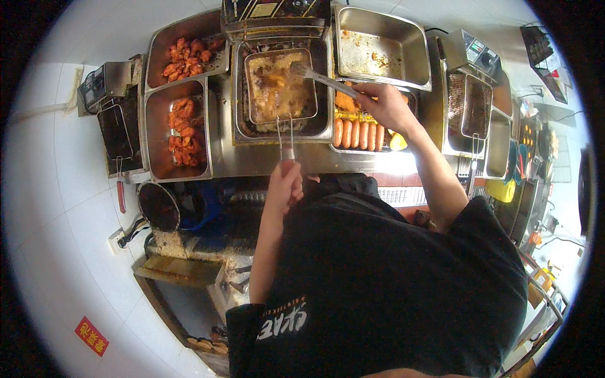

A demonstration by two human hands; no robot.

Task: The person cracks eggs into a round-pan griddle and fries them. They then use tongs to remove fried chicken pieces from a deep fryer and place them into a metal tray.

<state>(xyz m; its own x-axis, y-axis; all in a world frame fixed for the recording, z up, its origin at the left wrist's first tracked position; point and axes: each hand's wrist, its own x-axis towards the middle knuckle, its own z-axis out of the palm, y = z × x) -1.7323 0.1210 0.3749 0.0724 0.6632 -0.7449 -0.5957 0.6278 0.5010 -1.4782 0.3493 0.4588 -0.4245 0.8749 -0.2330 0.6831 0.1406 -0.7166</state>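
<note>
My left hand (pixel 287 184) is closed around the red handle of a wire fryer basket (pixel 282 118). The basket sits in the bubbling oil of a deep fryer (pixel 325 132) in front of me, with food frying in it. My right hand (pixel 386 106) grips metal tongs (pixel 332 82), held slantwise from the right. The tongs' broad dark head is over the basket's right part, at the oil; whether it pinches any food I cannot tell. Beneath my right hand is a tray with several sausages (pixel 358 135) and orange fried pieces (pixel 345 101).
Left of the fryer, two steel pans hold reddish fried chicken pieces (pixel 183 60). A steel pan (pixel 384 47) with crumbs stands back right. Other fryer baskets (pixel 115 132) (pixel 477 106) rest at either side. A dark round pot (pixel 159 206) is below the counter at left.
</note>
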